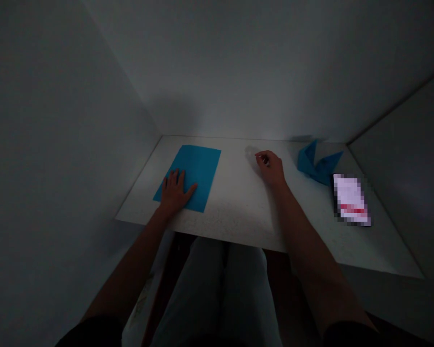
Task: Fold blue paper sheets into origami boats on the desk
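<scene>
A flat sheet of blue paper (199, 166) lies on the left part of the white table. My left hand (174, 193) rests on the lower part of this sheet, palm down with its fingers spread. Over the middle of the table, to the right of the sheet, is my right hand (272, 167). Its fingers are curled in toward the thumb, and whatever may be between them is too small and dark to make out. Farther right stands a folded blue paper shape (320, 166) with two pointed tips sticking up.
A phone-like device (350, 200) with a lit, blurred screen lies at the right, touching or close to the folded paper. Walls enclose the white table (235, 219) at the back and both sides. My legs are below its front edge. The light is dim.
</scene>
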Available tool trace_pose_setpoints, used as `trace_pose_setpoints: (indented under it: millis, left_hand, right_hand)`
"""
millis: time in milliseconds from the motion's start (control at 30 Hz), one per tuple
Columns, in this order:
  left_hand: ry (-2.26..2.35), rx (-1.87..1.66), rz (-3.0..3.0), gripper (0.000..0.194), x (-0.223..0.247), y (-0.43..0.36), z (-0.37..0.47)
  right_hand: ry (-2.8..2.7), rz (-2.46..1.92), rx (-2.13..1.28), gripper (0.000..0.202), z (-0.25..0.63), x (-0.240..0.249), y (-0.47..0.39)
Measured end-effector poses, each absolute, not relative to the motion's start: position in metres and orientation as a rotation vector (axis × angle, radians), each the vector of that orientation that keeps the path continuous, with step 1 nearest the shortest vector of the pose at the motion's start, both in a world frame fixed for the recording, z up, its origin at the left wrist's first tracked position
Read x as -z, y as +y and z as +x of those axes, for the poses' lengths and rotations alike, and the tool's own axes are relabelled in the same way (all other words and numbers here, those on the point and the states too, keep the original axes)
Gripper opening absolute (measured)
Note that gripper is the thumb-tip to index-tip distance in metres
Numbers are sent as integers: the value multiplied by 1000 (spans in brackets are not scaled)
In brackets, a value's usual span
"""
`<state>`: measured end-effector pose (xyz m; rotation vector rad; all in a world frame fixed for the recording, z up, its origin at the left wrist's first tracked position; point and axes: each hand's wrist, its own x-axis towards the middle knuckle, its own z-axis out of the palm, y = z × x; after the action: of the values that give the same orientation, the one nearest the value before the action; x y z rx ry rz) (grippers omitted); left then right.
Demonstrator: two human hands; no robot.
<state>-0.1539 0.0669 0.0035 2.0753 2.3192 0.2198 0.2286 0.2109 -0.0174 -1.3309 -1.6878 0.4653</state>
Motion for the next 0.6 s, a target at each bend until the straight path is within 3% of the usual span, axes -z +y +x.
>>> trace_pose_setpoints:
  millis: [233, 367, 467, 600]
  left_hand:
    - [2383, -291, 2050, 87, -1, 27, -214]
    - [2284, -340, 2169, 70, -2, 35, -232]
    - [2218, -580, 2258, 68, -18, 60, -195]
    - [1651, -830, 2568, 61, -71, 101, -62]
  right_hand:
    - [-1611, -1284, -617, 24, 225, 17, 209]
    - [-1591, -1289, -651, 23, 222, 20, 210]
    - [-1582, -1312, -668, 18, 221, 22, 213]
    - [-1574, -1292, -686, 18, 221, 24, 214]
